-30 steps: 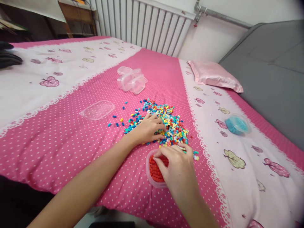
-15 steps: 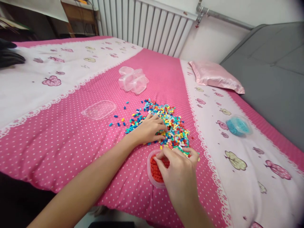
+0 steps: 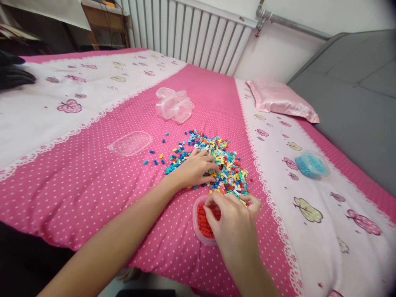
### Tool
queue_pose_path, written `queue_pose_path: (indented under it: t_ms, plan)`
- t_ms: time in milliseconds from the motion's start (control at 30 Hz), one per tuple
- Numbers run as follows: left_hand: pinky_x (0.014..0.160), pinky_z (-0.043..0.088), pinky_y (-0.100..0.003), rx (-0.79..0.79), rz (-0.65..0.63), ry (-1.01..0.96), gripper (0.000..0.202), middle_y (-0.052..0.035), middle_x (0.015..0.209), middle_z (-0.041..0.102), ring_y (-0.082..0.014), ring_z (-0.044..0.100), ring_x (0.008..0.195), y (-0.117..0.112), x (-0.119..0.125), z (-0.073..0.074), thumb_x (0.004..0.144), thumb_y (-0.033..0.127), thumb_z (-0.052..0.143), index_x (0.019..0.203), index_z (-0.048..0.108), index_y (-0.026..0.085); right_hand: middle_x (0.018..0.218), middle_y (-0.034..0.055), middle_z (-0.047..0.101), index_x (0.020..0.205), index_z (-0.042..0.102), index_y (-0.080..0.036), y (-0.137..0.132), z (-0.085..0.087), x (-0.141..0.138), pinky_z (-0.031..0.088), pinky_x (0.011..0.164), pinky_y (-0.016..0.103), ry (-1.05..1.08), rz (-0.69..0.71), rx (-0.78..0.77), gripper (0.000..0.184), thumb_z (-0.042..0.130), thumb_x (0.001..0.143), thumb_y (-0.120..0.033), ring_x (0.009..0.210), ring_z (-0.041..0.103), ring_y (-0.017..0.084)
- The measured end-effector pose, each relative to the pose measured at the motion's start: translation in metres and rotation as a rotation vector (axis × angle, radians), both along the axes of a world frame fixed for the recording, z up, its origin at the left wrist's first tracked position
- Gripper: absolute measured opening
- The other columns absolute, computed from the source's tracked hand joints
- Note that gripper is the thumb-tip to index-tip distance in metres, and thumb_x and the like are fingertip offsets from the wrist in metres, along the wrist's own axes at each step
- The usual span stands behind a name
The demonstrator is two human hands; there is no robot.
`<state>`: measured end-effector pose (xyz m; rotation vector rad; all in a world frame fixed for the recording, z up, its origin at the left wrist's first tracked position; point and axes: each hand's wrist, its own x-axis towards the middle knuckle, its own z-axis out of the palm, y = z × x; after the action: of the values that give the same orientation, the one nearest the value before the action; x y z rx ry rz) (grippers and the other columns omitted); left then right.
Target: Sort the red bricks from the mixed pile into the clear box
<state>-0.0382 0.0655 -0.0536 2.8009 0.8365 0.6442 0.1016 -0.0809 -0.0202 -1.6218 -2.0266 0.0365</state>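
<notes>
A heap of small toy building bricks [image 3: 229, 165] in many colours lies on the pink polka-dot bedspread. My left hand [image 3: 198, 167] rests on the heap's near left part, palm down, fingers apart and bent a little. Just nearer to me is a clear plastic container [image 3: 195, 222] filled with red bricks [image 3: 206, 225]. Over its right side is my right hand [image 3: 233, 218], thumb and index fingertip pinched together above the red bricks. Whatever is between those fingertips is too small to make out. The hand covers part of the container.
A clear lid [image 3: 131, 144] lies flat left of the heap, near several stray bricks. Clear empty containers [image 3: 175, 105] are piled beyond. To the right stands a container of blue bricks [image 3: 312, 164]. A pink pillow [image 3: 281, 99] lies near the grey headboard [image 3: 349, 95]; a black glove-like item [image 3: 14, 74] is far left.
The view has shifted very slightly. Both hands keep nearly the same place, the right still pinched over the red bricks and the left on the heap.
</notes>
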Motion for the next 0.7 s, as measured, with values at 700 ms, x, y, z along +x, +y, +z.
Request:
queue_pose_path:
  t_ms: [700]
  plan:
    - [0.095, 0.036, -0.038, -0.036, 0.116, -0.107, 0.015, -0.0036, 0.106, 0.074, -0.0241, 0.060, 0.105, 0.007, -0.009, 0.007, 0.102, 0.028, 0.061, 0.103, 0.075, 0.025, 0.083, -0.0008, 0.076, 0.086, 0.070, -0.028, 0.014, 0.045, 0.062, 0.043, 0.080, 0.037, 0.340, -0.013, -0.134, 0.009, 0.063, 0.087, -0.033, 0.078, 0.069, 0.021]
